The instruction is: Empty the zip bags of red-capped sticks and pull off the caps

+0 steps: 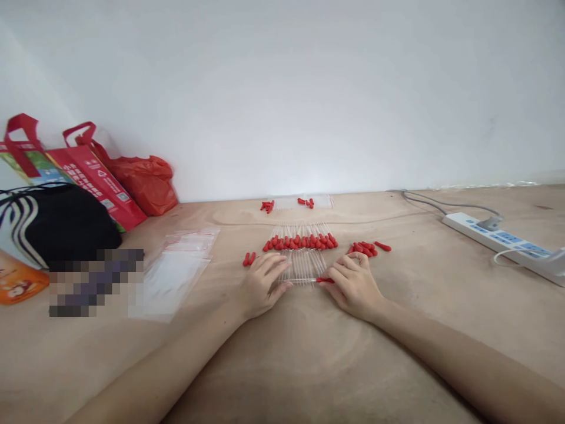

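My left hand (267, 281) pinches one end of a thin clear glass tube (303, 280), which lies sideways. Closed at the tube's other end, my right hand (352, 282) grips a red rubber bulb (325, 281) on it. Beneath and behind the tube is a row of loose clear tubes (304, 263). Farther back lies a row of droppers (302, 241), their red bulbs facing me and their tubes pointing at the wall. Beyond my right hand sits a small pile of red bulbs (365, 248). Two more bulbs (249, 259) lie by my left hand.
Clear plastic bags (179, 274) lie flat on the left of the wooden table (282, 365). Red bags (148, 182) and a black drawstring bag (75, 221) stand behind them. A white power strip (507, 241) is at the right. More red bulbs (267, 206) rest near the wall.
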Demonstrator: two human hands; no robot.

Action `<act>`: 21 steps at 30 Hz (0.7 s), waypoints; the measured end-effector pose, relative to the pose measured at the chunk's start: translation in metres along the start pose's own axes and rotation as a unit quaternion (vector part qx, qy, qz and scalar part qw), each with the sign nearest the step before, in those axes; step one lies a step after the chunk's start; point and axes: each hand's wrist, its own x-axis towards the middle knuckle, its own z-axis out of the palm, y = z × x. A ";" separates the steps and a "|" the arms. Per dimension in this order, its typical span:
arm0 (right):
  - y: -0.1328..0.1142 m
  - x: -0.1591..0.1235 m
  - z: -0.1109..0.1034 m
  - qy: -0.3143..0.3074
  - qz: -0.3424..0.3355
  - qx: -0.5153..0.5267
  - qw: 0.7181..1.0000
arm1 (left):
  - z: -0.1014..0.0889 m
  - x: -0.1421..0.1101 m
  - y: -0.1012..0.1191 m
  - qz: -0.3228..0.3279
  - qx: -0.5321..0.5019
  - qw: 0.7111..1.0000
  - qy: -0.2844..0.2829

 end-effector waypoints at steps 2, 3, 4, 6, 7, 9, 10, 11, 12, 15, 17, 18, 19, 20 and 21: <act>-0.005 0.001 0.002 0.008 -0.023 0.010 1.000 | 0.002 0.002 0.004 0.044 0.029 0.998 0.018; -0.007 0.002 0.003 0.010 -0.032 0.015 0.999 | 0.003 0.003 0.006 0.059 0.038 0.997 0.022; -0.009 0.002 0.004 0.011 -0.038 0.020 0.999 | 0.004 0.004 0.009 0.069 0.044 0.996 0.023; -0.010 0.002 0.005 0.013 -0.042 0.028 0.999 | 0.006 0.005 0.014 0.080 0.049 0.995 0.024; -0.010 0.002 0.006 0.014 -0.038 0.031 0.999 | 0.006 0.006 0.017 0.082 0.050 0.995 0.026; -0.010 0.001 0.006 0.015 -0.030 0.034 0.999 | 0.006 0.006 0.021 0.084 0.050 0.995 0.033; -0.010 0.001 0.006 0.016 -0.028 0.035 0.999 | 0.006 0.007 0.022 0.085 0.049 0.994 0.038; -0.009 0.001 0.006 0.015 -0.029 0.035 0.999 | 0.005 0.007 0.023 0.087 0.047 0.994 0.043; -0.009 0.001 0.006 0.015 -0.032 0.036 0.999 | 0.004 0.007 0.024 0.089 0.046 0.994 0.047; -0.008 0.000 0.005 0.012 -0.040 0.038 0.998 | 0.002 0.006 0.025 0.090 0.041 0.994 0.054; -0.008 0.000 0.005 0.010 -0.041 0.039 0.998 | 0.001 0.006 0.026 0.089 0.039 0.994 0.051; -0.009 0.000 0.004 0.009 -0.043 0.039 0.998 | 0.001 0.005 0.026 0.087 0.037 0.994 0.047; -0.009 0.000 0.004 0.007 -0.044 0.039 0.998 | 0.001 0.005 0.026 0.085 0.036 0.995 0.043; -0.009 0.000 0.004 0.006 -0.045 0.038 0.998 | 0.001 0.005 0.026 0.084 0.035 0.995 0.039; -0.009 0.000 0.004 0.004 -0.047 0.038 0.998 | 0.001 0.005 0.026 0.083 0.033 0.995 0.035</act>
